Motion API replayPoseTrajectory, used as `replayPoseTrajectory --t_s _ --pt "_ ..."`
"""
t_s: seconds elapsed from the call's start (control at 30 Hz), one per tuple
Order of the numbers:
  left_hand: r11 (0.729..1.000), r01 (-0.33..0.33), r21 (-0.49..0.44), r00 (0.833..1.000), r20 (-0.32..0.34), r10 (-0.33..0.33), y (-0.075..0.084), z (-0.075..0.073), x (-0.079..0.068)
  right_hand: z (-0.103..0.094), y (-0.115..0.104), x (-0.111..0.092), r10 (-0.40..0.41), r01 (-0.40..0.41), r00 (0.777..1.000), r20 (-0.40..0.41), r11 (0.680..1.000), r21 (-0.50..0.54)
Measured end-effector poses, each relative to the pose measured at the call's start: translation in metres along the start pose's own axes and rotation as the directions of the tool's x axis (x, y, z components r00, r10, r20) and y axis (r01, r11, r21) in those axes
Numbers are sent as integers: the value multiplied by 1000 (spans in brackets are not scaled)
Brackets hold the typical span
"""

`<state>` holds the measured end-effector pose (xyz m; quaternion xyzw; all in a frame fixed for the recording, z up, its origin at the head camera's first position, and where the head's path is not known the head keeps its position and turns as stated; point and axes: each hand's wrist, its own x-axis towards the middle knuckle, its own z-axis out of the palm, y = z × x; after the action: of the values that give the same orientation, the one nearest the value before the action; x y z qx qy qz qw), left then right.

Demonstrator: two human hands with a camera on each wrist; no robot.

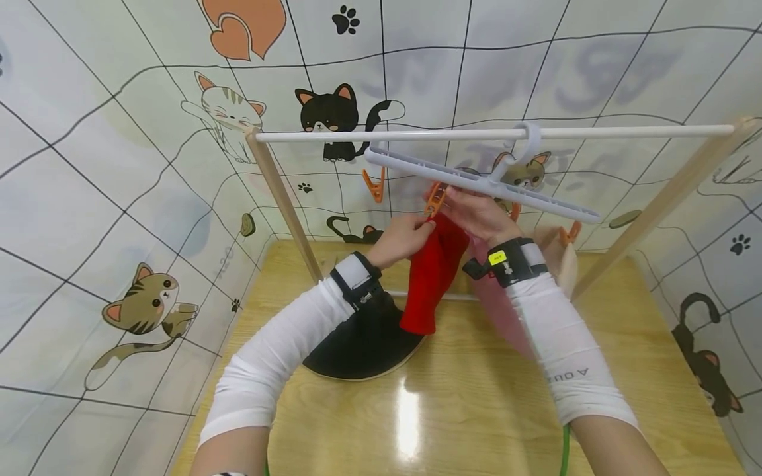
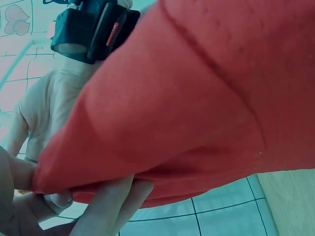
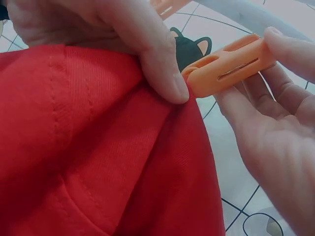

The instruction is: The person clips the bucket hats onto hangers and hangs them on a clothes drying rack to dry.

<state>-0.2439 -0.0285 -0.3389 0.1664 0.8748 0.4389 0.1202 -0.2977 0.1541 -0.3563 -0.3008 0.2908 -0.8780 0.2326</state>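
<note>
Both hands meet just below the grey-white hanger (image 1: 476, 184), over a hanging red cloth garment (image 1: 425, 291) with stitched seams. The left hand (image 1: 403, 237) pinches the garment's upper edge between thumb and fingers. An orange clothespin (image 3: 229, 66) is pinched between thumb and fingers of the right hand (image 1: 479, 215). Its nose lies right at the cloth, beside the left thumb. In the left wrist view the red cloth (image 2: 162, 108) fills most of the picture and hides part of both hands.
The hanger hooks on a white rod (image 1: 393, 136) between wooden posts. Another orange clothespin (image 1: 375, 185) hangs at the left; one at the right (image 1: 570, 233) grips beige cloth (image 1: 564, 264). Pink cloth (image 1: 503, 314) hangs behind the right forearm. A black rounded item (image 1: 369, 344) lies on the wooden table (image 1: 476, 410).
</note>
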Motion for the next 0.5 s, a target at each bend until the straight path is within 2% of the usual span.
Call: replayPoseTrajectory --t_s 0.2,0.3,0.4,0.5 --pt "999 -27 33 999 -45 29 -5 -2 5 3 0 2 -7 8 1000 12 999 -33" --pt "991 -89 100 994 -60 96 -5 -3 4 3 0 2 -7 8 1000 13 999 -47" --pt "970 -156 188 982 -74 173 -5 -4 4 2 0 0 -4 4 1000 5 999 -49" --pt "953 -186 241 974 -80 211 -5 -4 3 1 0 -1 5 -6 1000 -15 998 -61"
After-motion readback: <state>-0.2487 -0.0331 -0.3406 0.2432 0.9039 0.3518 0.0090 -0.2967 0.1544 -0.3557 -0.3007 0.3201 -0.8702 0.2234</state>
